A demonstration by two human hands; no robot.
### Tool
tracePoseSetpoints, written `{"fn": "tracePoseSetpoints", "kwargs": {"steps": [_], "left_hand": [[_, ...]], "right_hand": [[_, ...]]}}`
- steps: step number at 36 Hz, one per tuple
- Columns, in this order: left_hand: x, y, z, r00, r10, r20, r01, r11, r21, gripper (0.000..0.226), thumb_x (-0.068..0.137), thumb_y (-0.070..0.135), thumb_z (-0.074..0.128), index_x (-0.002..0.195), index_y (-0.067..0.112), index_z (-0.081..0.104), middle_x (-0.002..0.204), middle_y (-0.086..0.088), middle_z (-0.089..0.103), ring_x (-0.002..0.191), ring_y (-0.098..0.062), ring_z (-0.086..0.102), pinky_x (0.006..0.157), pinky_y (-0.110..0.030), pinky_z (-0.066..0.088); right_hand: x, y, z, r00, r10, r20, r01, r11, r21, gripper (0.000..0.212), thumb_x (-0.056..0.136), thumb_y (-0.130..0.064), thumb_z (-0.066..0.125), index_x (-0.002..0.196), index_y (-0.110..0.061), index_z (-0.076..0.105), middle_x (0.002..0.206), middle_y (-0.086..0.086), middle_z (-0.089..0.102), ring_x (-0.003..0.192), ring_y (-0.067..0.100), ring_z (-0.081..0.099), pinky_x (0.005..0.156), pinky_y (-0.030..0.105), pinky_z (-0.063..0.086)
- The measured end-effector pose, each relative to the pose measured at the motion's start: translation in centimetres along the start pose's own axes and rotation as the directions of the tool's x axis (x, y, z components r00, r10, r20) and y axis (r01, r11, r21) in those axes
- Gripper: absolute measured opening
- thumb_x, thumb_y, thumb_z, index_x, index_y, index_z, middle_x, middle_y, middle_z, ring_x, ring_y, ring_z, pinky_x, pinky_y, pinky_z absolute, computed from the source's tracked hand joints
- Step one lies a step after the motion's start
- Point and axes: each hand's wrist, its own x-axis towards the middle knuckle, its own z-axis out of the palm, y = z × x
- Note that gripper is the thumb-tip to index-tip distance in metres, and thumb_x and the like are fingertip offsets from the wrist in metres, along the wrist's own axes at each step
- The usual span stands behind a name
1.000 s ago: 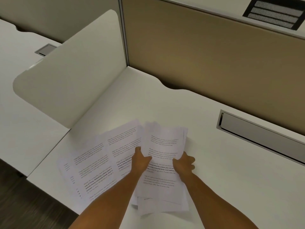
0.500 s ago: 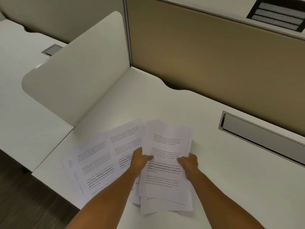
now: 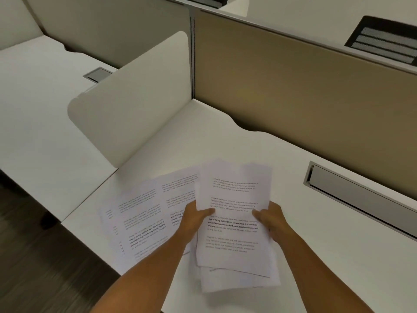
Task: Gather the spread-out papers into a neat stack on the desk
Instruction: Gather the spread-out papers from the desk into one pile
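A loose bundle of printed papers [image 3: 234, 188] is held between both hands over the white desk [image 3: 225, 143]. My left hand [image 3: 195, 218] grips its left edge, thumb on top of the sheet. My right hand [image 3: 272, 219] grips the right edge, thumb on the page as well. The bundle's sheets are uneven, with lower corners sticking out at the bottom. More printed sheets [image 3: 140, 218] lie fanned out flat on the desk to the left, partly under my left forearm.
A white side divider [image 3: 135, 105] stands left of the desk and a tan partition [image 3: 293, 86] runs along the back. A grey cable slot [image 3: 361, 197] is set into the desk at the right. The desk's front-left edge drops to dark floor [image 3: 33, 267].
The bundle has lifted slightly and both hands have shifted a little to the right along with it. The fanned sheets on the left have stayed put.
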Motion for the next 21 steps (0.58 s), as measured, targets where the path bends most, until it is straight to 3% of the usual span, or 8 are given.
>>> {"fn": "tracePoseSetpoints", "kwargs": {"steps": [3,6,9,13,17,21], "left_hand": [[-0.3,0.0,-0.9,0.997,-0.006,-0.078,0.004,1.000,-0.028,0.043,0.078,0.012,0.080,0.119,0.015,0.067,0.110,-0.004,0.075,0.095,-0.021,0.074,0.085,-0.042,0.061],[-0.5,0.1,-2.1,0.992,-0.012,-0.125,0.001,0.997,-0.083,0.042,0.079,0.010,0.079,0.118,0.016,0.067,0.108,-0.002,0.075,0.092,-0.020,0.075,0.077,-0.036,0.062],[-0.6,0.4,-3.6,0.983,-0.010,-0.181,-0.010,0.994,-0.112,0.041,0.079,0.009,0.079,0.118,0.016,0.067,0.108,-0.002,0.075,0.090,-0.017,0.074,0.071,-0.029,0.060],[-0.7,0.3,-5.5,0.964,0.003,-0.264,-0.033,0.993,-0.110,0.044,0.080,0.009,0.078,0.122,0.013,0.066,0.112,-0.003,0.073,0.095,-0.017,0.072,0.079,-0.031,0.058],[-0.4,0.0,-6.7,0.932,0.038,-0.360,-0.044,0.999,-0.008,0.043,0.082,0.011,0.076,0.124,0.012,0.064,0.117,-0.006,0.072,0.101,-0.022,0.070,0.093,-0.043,0.057],[-0.2,-0.1,-7.1,0.879,0.067,-0.471,0.003,0.989,0.145,0.040,0.084,0.016,0.074,0.122,0.013,0.064,0.117,-0.007,0.072,0.102,-0.025,0.069,0.088,-0.039,0.058]], "right_hand": [[0.2,-1.2,0.8,0.999,-0.019,0.046,0.020,0.999,-0.033,0.035,0.086,0.002,0.069,0.110,-0.022,0.061,0.090,-0.006,0.071,0.082,0.017,0.071,0.056,0.024,0.056],[0.6,-2.3,2.3,0.995,-0.026,0.101,0.034,0.997,-0.074,0.035,0.086,0.001,0.069,0.113,-0.021,0.064,0.092,-0.005,0.072,0.085,0.018,0.072,0.065,0.029,0.058],[1.0,-3.3,4.2,0.989,-0.040,0.146,0.057,0.992,-0.113,0.035,0.087,0.000,0.069,0.116,-0.019,0.064,0.091,-0.006,0.072,0.083,0.015,0.071,0.063,0.027,0.058],[1.8,-4.6,7.0,0.982,-0.071,0.178,0.101,0.982,-0.161,0.036,0.085,0.000,0.070,0.119,-0.012,0.067,0.097,-0.002,0.074,0.083,0.013,0.071,0.065,0.025,0.056],[2.7,-5.2,9.6,0.983,-0.049,0.178,0.086,0.975,-0.203,0.039,0.082,0.000,0.073,0.119,-0.008,0.067,0.107,0.008,0.075,0.097,0.029,0.072,0.089,0.045,0.060],[3.6,-5.3,11.8,0.983,-0.036,0.177,0.079,0.967,-0.242,0.042,0.080,0.001,0.074,0.121,-0.007,0.067,0.115,0.013,0.073,0.103,0.034,0.070,0.096,0.051,0.056]]}}
